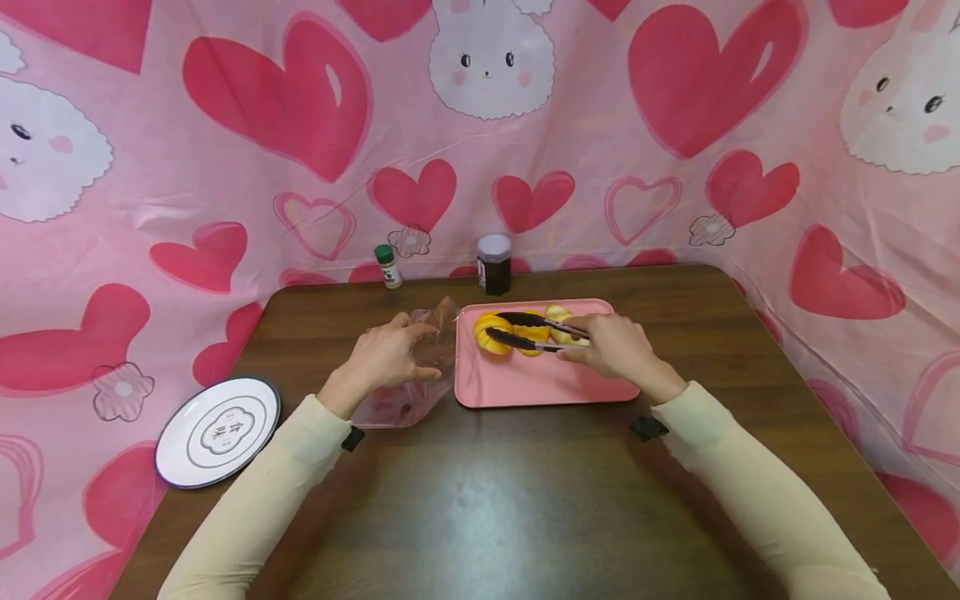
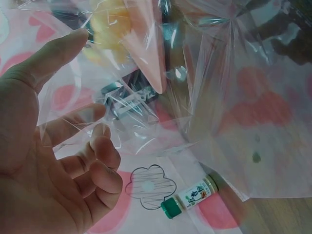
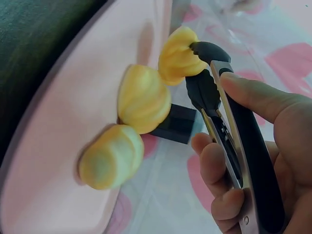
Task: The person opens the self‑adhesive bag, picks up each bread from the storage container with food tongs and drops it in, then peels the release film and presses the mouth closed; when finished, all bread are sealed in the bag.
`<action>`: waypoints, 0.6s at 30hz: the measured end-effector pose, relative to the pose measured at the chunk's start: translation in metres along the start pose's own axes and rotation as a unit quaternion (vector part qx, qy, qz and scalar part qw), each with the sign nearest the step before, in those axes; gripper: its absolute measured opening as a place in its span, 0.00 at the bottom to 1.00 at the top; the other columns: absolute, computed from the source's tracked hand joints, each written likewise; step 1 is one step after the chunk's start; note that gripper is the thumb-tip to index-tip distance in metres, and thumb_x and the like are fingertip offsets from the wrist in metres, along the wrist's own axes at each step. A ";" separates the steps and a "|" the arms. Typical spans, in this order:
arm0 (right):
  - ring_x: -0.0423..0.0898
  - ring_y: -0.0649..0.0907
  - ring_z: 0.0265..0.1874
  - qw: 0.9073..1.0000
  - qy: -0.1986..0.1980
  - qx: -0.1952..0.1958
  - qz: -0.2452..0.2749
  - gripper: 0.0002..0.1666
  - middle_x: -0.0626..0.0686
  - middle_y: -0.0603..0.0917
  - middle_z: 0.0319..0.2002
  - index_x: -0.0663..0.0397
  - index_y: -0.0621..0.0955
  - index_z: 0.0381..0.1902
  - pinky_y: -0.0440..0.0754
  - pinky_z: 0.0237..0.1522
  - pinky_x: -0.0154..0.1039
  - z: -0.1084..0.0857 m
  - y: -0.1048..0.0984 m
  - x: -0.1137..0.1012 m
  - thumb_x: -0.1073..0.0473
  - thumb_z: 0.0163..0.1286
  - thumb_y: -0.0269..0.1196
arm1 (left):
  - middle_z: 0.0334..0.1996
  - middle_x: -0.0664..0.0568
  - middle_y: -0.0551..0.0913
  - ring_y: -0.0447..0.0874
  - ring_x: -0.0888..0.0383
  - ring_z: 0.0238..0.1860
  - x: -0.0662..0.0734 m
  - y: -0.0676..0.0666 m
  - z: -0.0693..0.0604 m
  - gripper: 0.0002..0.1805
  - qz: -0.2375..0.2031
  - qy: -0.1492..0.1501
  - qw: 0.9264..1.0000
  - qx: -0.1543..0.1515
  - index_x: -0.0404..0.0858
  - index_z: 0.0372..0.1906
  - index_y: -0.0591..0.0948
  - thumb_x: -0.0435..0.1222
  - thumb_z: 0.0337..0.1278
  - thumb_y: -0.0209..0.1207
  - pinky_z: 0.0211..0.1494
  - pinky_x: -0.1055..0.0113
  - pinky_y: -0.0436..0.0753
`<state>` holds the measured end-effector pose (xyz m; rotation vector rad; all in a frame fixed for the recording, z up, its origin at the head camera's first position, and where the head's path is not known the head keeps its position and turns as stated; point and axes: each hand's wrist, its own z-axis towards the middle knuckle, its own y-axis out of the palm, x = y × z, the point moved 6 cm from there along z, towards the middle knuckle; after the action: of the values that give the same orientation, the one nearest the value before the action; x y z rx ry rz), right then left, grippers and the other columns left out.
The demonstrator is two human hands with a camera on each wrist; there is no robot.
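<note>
My left hand [image 1: 386, 362] [image 2: 63, 161] is at a clear plastic bag [image 1: 408, 392] [image 2: 209, 97], thumb and index finger spread apart against its film, the other fingers loosely bent. Black-tipped metal tongs [image 1: 551, 343] [image 3: 243, 151] are in my right hand [image 1: 618, 350] [image 3: 292, 126], which grips their handles. The tong tips hold a yellow roll [image 1: 491, 335] [image 3: 180, 56] over the left end of a pink tray [image 1: 525, 385] [image 3: 58, 117]. A middle roll [image 1: 531, 331] [image 3: 144, 100] and a paler roll [image 1: 558, 317] [image 3: 109, 158] lie on the tray.
Behind the tray stands a dark jar with a pale lid [image 1: 494, 265]. To its left is a small green-capped bottle [image 1: 388, 268] [image 2: 190, 197]. A white plate with a dark rim [image 1: 183, 446] lies at the table's left edge. Heart-patterned cloth [image 1: 420, 100] hangs behind and beside the wooden table [image 1: 480, 508].
</note>
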<state>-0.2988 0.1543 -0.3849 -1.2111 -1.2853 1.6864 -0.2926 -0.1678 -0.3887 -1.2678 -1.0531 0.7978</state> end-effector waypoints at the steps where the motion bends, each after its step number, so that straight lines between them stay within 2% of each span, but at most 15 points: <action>1: 0.60 0.85 0.41 1.000 -0.002 0.003 0.003 0.37 0.56 0.87 0.53 0.42 0.81 0.63 0.82 0.35 0.58 -0.001 -0.002 0.001 0.36 0.58 0.71 | 0.45 0.47 0.76 0.76 0.53 0.31 0.000 0.000 0.000 0.42 0.000 0.000 1.000 0.000 0.51 0.66 0.77 0.61 0.42 0.72 0.38 0.54 0.83; 11: 0.51 0.78 0.31 1.000 -0.014 0.012 0.025 0.37 0.54 0.85 0.35 0.43 0.80 0.64 0.75 0.32 0.45 -0.014 -0.023 -0.005 0.39 0.58 0.72 | 0.42 0.46 0.77 0.74 0.53 0.30 0.002 0.000 0.001 0.41 0.009 0.008 1.000 0.002 0.49 0.66 0.78 0.58 0.43 0.73 0.32 0.59 0.80; 14: 0.52 0.78 0.32 0.999 -0.019 0.024 0.026 0.38 0.54 0.85 0.35 0.44 0.80 0.64 0.75 0.32 0.45 -0.017 -0.030 -0.010 0.39 0.58 0.72 | 0.43 0.46 0.77 0.74 0.53 0.30 0.003 -0.001 0.001 0.41 0.011 0.011 1.000 0.000 0.48 0.65 0.78 0.57 0.43 0.73 0.32 0.58 0.81; 18: 0.52 0.79 0.35 0.998 -0.031 0.036 0.033 0.39 0.55 0.87 0.42 0.42 0.79 0.66 0.77 0.35 0.46 -0.022 -0.038 -0.019 0.39 0.58 0.72 | 0.44 0.46 0.77 0.75 0.52 0.31 0.004 0.000 0.001 0.40 0.013 0.011 1.000 -0.004 0.48 0.65 0.78 0.57 0.44 0.73 0.34 0.56 0.82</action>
<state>-0.2726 0.1549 -0.3454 -1.1788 -1.2215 1.8148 -0.2923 -0.1636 -0.3876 -1.2962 -1.0244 0.7982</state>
